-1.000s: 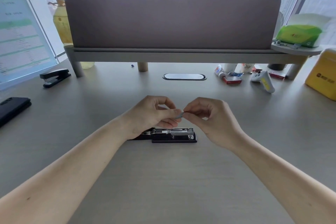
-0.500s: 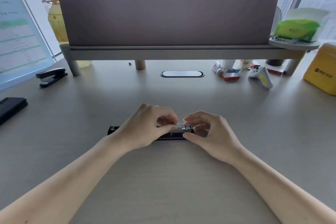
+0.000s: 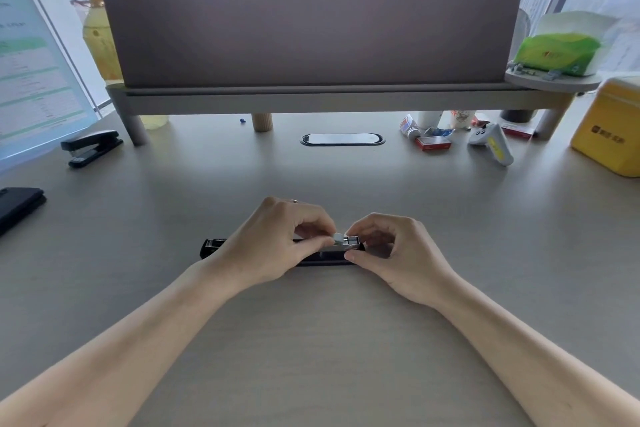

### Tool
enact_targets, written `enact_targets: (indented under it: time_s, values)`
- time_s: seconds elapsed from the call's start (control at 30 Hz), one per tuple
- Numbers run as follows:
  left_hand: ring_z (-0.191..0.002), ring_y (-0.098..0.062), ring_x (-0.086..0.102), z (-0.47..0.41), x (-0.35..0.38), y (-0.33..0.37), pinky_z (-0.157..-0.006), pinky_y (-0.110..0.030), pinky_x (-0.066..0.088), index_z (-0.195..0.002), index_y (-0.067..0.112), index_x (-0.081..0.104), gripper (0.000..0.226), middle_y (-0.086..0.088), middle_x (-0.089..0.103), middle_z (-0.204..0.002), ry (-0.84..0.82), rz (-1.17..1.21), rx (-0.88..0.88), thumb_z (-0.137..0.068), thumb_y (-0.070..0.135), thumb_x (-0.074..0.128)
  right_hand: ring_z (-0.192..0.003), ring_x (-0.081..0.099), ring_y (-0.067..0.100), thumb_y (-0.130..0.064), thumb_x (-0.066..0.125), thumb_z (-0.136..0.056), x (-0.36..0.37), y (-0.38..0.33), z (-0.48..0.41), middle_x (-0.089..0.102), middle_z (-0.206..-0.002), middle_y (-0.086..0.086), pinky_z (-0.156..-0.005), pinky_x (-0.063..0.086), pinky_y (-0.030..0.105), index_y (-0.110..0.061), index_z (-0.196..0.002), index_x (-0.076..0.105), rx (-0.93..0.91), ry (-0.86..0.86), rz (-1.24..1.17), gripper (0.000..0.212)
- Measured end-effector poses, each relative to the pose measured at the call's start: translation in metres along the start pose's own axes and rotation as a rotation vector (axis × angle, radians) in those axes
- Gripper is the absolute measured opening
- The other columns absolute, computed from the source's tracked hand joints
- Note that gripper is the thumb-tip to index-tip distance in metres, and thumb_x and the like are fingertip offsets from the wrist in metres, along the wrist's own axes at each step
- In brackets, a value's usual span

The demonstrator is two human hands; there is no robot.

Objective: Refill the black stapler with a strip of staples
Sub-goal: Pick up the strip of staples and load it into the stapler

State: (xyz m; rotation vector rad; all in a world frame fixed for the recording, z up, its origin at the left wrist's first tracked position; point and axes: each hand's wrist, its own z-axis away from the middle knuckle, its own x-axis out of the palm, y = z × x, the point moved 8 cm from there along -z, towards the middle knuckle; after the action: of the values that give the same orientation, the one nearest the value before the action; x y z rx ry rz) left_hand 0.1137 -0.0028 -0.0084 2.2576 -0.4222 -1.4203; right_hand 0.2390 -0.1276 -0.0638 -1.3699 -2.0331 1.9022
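Observation:
A black stapler (image 3: pixel 212 247) lies opened flat on the desk in front of me, its metal staple channel (image 3: pixel 341 248) facing up. My left hand (image 3: pixel 277 243) covers the stapler's middle, and its thumb and forefinger pinch a short silver strip of staples (image 3: pixel 337 238) down at the channel's right end. My right hand (image 3: pixel 398 250) rests against the stapler's right end; its thumb touches the black base and its forefinger meets the strip from the right. Most of the channel is hidden under my left hand.
A second black stapler (image 3: pixel 91 146) sits far left near a phone (image 3: pixel 17 206). A red staple box (image 3: pixel 433 143), tubes, cups and a white remote (image 3: pixel 491 146) lie back right by a yellow box (image 3: pixel 609 135). A grey divider on a shelf (image 3: pixel 311 31) spans the back.
Both hands have come down from above the stapler, bringing the strip of staples onto the channel's right end. The left hand now covers the stapler's middle.

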Motion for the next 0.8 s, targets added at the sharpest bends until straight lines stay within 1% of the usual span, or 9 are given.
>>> enact_targets:
  time_s: [0.17, 0.33, 0.4, 0.5, 0.53, 0.63, 0.67, 0.77, 0.8]
  values:
    - [-0.083, -0.001, 0.072, 0.0, 0.002, -0.003, -0.074, -0.005, 0.047, -0.089, 0.024, 0.082, 0.005, 0.014, 0.079, -0.081, -0.015, -0.007, -0.012, -0.088, 0.019, 0.082, -0.075, 0.07, -0.003, -0.017, 0.088, -0.081, 0.0, -0.002, 0.0, 0.08, -0.085, -0.019, -0.072, 0.05, 0.009, -0.026, -0.091, 0.08, -0.004, -0.005, -0.004, 0.016]
    - [-0.085, 0.001, 0.072, -0.001, 0.003, -0.002, -0.076, -0.008, 0.05, -0.091, 0.025, 0.083, 0.007, 0.013, 0.08, -0.084, -0.036, -0.007, -0.011, -0.087, 0.02, 0.082, -0.079, 0.073, 0.001, -0.018, 0.088, -0.08, -0.001, -0.001, 0.0, 0.081, -0.087, -0.017, -0.074, 0.052, 0.011, -0.027, -0.091, 0.08, -0.008, -0.002, 0.002, 0.016]
    - [-0.088, 0.0, 0.073, -0.001, 0.004, -0.002, -0.078, -0.013, 0.053, -0.094, 0.025, 0.083, 0.008, 0.013, 0.081, -0.088, -0.047, -0.036, 0.0, -0.088, 0.02, 0.082, -0.08, 0.073, 0.001, -0.019, 0.088, -0.08, -0.002, -0.001, 0.0, 0.08, -0.087, -0.018, -0.075, 0.052, 0.011, -0.027, -0.092, 0.08, -0.007, 0.0, 0.006, 0.016]
    - [-0.087, -0.005, 0.073, 0.001, 0.008, -0.002, -0.081, -0.028, 0.056, -0.1, 0.028, 0.081, 0.01, 0.013, 0.081, -0.093, -0.094, -0.126, 0.027, -0.091, 0.026, 0.078, -0.077, 0.071, 0.0, -0.019, 0.088, -0.08, -0.001, -0.001, -0.001, 0.08, -0.087, -0.017, -0.074, 0.051, 0.011, -0.027, -0.091, 0.079, -0.006, -0.001, -0.001, 0.017]
    - [-0.086, -0.003, 0.072, 0.003, 0.008, -0.003, -0.08, -0.026, 0.055, -0.102, 0.029, 0.079, 0.011, 0.015, 0.081, -0.094, -0.09, -0.137, 0.028, -0.091, 0.027, 0.077, -0.075, 0.07, 0.0, -0.018, 0.088, -0.08, -0.001, -0.001, 0.0, 0.08, -0.087, -0.016, -0.073, 0.051, 0.011, -0.027, -0.091, 0.079, -0.006, -0.002, -0.004, 0.017]
    - [-0.085, 0.011, 0.067, 0.008, -0.001, -0.014, -0.076, -0.008, 0.047, -0.098, 0.03, 0.075, 0.013, 0.021, 0.076, -0.091, -0.01, -0.119, -0.043, -0.087, 0.033, 0.081, -0.075, 0.069, -0.001, -0.019, 0.088, -0.08, 0.0, 0.0, 0.0, 0.08, -0.087, -0.018, -0.074, 0.051, 0.012, -0.028, -0.091, 0.079, 0.004, 0.0, -0.009, 0.017]
    - [-0.083, 0.01, 0.067, 0.01, -0.003, -0.02, -0.074, -0.008, 0.047, -0.094, 0.031, 0.074, 0.013, 0.021, 0.076, -0.088, 0.003, -0.129, -0.068, -0.085, 0.036, 0.082, -0.075, 0.07, -0.001, -0.018, 0.088, -0.08, 0.0, 0.001, 0.0, 0.08, -0.087, -0.019, -0.074, 0.051, 0.011, -0.028, -0.091, 0.079, 0.008, 0.001, -0.011, 0.018]
    - [-0.074, -0.008, 0.069, 0.016, -0.001, -0.03, -0.068, -0.034, 0.055, -0.087, 0.032, 0.072, 0.015, 0.012, 0.077, -0.081, -0.023, -0.158, -0.105, -0.083, 0.045, 0.078, -0.076, 0.07, -0.002, -0.019, 0.089, -0.08, 0.0, 0.001, -0.001, 0.08, -0.088, -0.02, -0.074, 0.049, 0.009, -0.028, -0.092, 0.079, 0.009, 0.0, 0.002, 0.018]
    - [-0.073, -0.01, 0.069, 0.017, 0.0, -0.031, -0.068, -0.036, 0.055, -0.087, 0.032, 0.072, 0.015, 0.011, 0.077, -0.081, -0.029, -0.159, -0.107, -0.083, 0.046, 0.077, -0.077, 0.07, -0.001, -0.019, 0.089, -0.08, 0.0, 0.002, -0.001, 0.08, -0.088, -0.02, -0.074, 0.051, 0.01, -0.029, -0.091, 0.079, 0.01, 0.001, 0.004, 0.018]
